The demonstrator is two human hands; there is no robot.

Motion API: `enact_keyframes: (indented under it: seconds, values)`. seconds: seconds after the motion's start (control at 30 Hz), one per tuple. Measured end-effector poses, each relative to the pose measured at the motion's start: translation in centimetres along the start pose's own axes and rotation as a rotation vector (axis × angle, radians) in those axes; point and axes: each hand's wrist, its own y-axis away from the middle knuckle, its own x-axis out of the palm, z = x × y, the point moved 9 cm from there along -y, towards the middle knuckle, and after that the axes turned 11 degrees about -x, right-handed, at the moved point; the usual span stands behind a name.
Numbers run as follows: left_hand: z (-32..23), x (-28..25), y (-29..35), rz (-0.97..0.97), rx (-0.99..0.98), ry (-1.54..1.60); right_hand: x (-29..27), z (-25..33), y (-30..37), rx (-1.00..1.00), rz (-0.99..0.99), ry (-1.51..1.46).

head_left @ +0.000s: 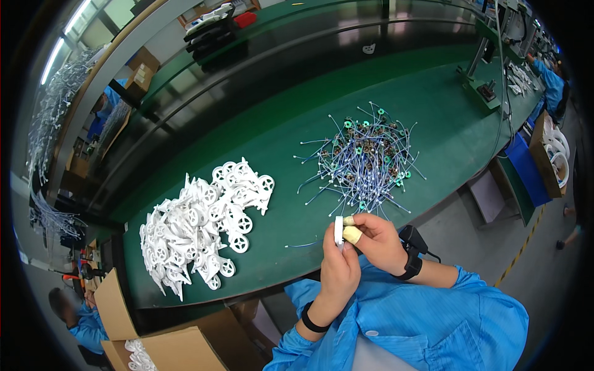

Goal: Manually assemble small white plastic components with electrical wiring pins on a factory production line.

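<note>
Upright in my left hand (339,270) is a small white plastic part (338,231), seen edge-on above the table's near edge. Its fingers and thumb are closed around the lower end. My right hand (380,243) is closed too, with yellow finger covers on its thumb and forefinger. Those covered tips meet the right side of the part; whatever lies between them is hidden. Just beyond the hands is a heap of wired components (365,157) with blue-white leads and green and copper-coloured ends. One loose blue wire (302,245) lies left of my hands.
A large heap of white plastic parts (192,222) with spoked round ends covers the left of the green table (281,151). Below it stands an open cardboard box (179,349). A green bench press (482,89) is at the far right. Other people work at both sides.
</note>
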Motion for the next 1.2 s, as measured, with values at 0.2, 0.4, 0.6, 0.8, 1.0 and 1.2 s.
enact_keyframes:
  seconds: [0.2, 0.4, 0.6, 0.8, 1.0, 1.2]
  values:
    - [-0.1, 0.1, 0.0, 0.051, -0.075, 0.055, -0.5, 0.0, 0.0, 0.028, 0.057, 0.018]
    - [-1.4, -0.2, -0.4, -0.023, 0.023, 0.028, -0.5, 3.3, 0.1, -0.273, 0.070, 0.466]
    - [-1.0, -0.6, 0.0, -0.018, -0.006, -0.017, 0.7, 5.5, 0.5, -0.648, 0.087, 0.639]
    - [-2.5, -0.3, -0.5, 0.017, 0.074, -0.137, 1.1, 6.2, 0.2, -0.642, 0.159, 0.776]
    - [-1.9, 0.6, -0.8, 0.096, 0.009, -0.240, -0.6, 5.0, -1.1, -0.417, 0.132, 0.645]
    - [-1.9, 0.0, -0.6, 0.027, 0.089, -0.151, -0.9, 2.4, -1.2, -0.083, 0.119, 0.510]
